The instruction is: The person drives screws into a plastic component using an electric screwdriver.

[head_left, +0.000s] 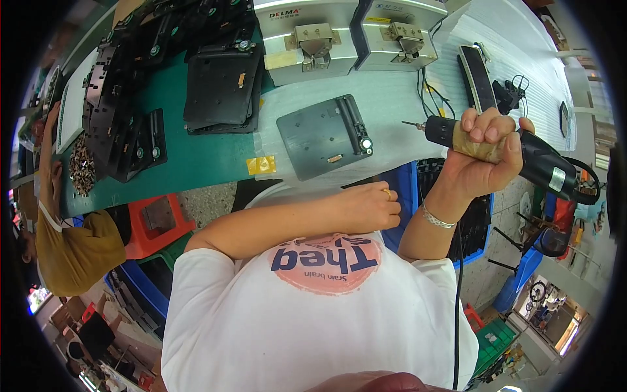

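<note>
My right hand is wrapped round a black electric screwdriver with tan tape about its grip. The bit points left and is raised in the air, touching nothing. In front of me a dark grey flat panel lies on the white foam sheet, with a raised strip and a round shiny part along its right side. My left hand, with a ring on one finger, is closed in a fist close to my chest. Its fingertips are curled out of sight, so anything inside is hidden.
Stacked dark panels stand left of the single panel, on the green mat. Two silver box-shaped machines stand at the back. A pile of small metal parts lies at far left, near another person's arm. A blue crate sits below the table edge.
</note>
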